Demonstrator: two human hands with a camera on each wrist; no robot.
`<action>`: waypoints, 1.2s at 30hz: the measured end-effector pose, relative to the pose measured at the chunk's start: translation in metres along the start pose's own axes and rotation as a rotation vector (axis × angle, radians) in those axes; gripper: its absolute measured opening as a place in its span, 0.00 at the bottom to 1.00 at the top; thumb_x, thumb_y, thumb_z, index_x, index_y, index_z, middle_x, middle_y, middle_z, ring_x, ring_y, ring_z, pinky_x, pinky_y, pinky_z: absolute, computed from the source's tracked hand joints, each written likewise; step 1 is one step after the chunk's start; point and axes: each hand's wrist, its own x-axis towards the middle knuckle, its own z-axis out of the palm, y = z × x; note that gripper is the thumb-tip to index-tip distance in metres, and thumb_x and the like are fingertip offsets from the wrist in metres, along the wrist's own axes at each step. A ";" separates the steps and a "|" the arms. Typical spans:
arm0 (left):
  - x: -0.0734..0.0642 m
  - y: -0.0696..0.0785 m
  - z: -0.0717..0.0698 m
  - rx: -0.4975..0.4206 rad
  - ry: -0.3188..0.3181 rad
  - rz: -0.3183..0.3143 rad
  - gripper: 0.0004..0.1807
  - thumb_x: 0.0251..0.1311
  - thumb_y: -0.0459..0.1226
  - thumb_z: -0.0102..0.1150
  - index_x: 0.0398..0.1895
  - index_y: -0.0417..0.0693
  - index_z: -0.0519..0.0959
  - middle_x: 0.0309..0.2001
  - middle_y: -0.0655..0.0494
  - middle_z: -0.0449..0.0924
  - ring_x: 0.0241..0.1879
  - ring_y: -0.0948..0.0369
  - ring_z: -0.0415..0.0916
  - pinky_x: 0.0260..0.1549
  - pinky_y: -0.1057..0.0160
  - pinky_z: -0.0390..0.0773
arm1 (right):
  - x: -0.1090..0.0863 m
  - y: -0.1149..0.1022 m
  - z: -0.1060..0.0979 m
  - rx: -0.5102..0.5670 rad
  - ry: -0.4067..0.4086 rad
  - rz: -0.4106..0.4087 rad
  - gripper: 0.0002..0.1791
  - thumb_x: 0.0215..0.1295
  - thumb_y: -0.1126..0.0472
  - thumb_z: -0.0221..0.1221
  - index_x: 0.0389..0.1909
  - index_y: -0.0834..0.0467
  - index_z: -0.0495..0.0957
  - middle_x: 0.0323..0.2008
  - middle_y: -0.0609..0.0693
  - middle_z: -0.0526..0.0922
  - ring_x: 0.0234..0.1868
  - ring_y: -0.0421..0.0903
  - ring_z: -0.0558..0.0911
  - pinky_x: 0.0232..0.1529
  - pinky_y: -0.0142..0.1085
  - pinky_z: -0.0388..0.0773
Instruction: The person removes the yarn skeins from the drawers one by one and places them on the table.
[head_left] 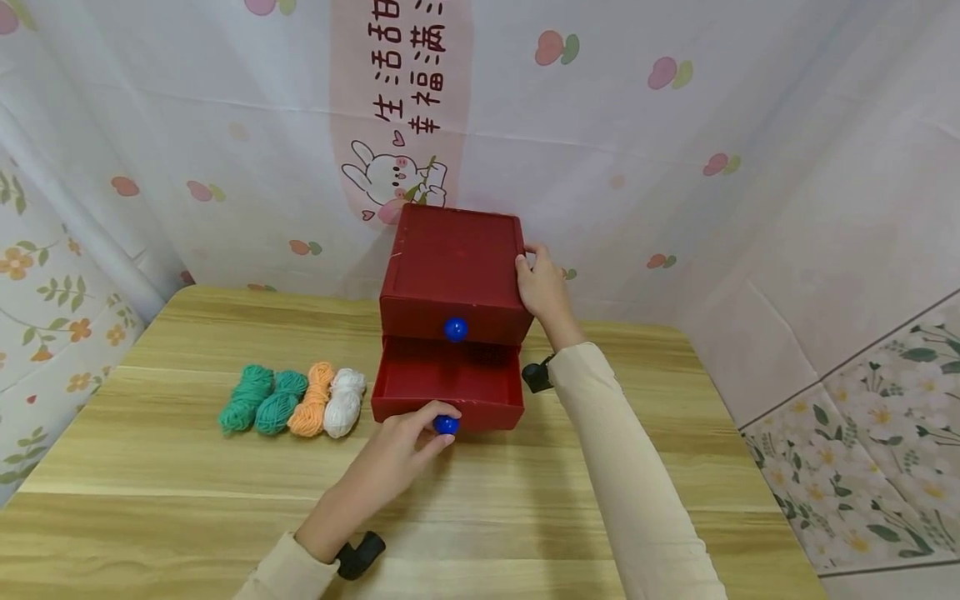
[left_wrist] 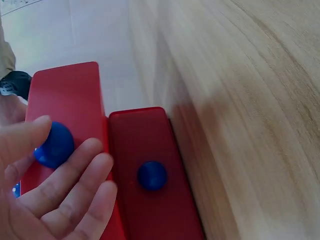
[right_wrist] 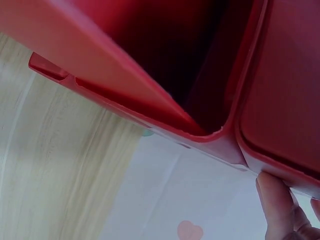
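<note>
Head: drawer front (head_left: 491,417) nearward, long axis crosswise.

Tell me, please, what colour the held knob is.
Blue; the knob shows best in the left wrist view.

Bare left hand (head_left: 397,446) pinches with thumb (head_left: 433,450) and index finger (head_left: 429,411) — other fingers (left_wrist: 81,189) loosely bent, cream-sleeved left forearm (head_left: 288,573) angled inward. Bare right hand (head_left: 546,290) sits farther forward — cream-sleeved right arm (head_left: 633,467) extended.
</note>
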 end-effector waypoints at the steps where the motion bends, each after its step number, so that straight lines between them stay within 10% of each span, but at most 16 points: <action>1: 0.001 0.000 0.001 0.007 0.015 -0.005 0.14 0.58 0.37 0.60 0.48 0.59 0.75 0.31 0.65 0.79 0.30 0.67 0.73 0.29 0.72 0.74 | 0.000 0.000 0.000 0.000 -0.001 0.002 0.27 0.73 0.48 0.37 0.69 0.53 0.55 0.55 0.60 0.73 0.53 0.55 0.73 0.52 0.50 0.70; 36: 0.047 -0.018 0.005 0.026 0.160 0.014 0.13 0.60 0.37 0.58 0.48 0.58 0.76 0.26 0.61 0.77 0.23 0.65 0.68 0.21 0.69 0.67 | 0.000 0.000 -0.002 0.004 -0.002 -0.005 0.26 0.73 0.49 0.38 0.68 0.54 0.56 0.57 0.60 0.72 0.58 0.55 0.69 0.56 0.49 0.68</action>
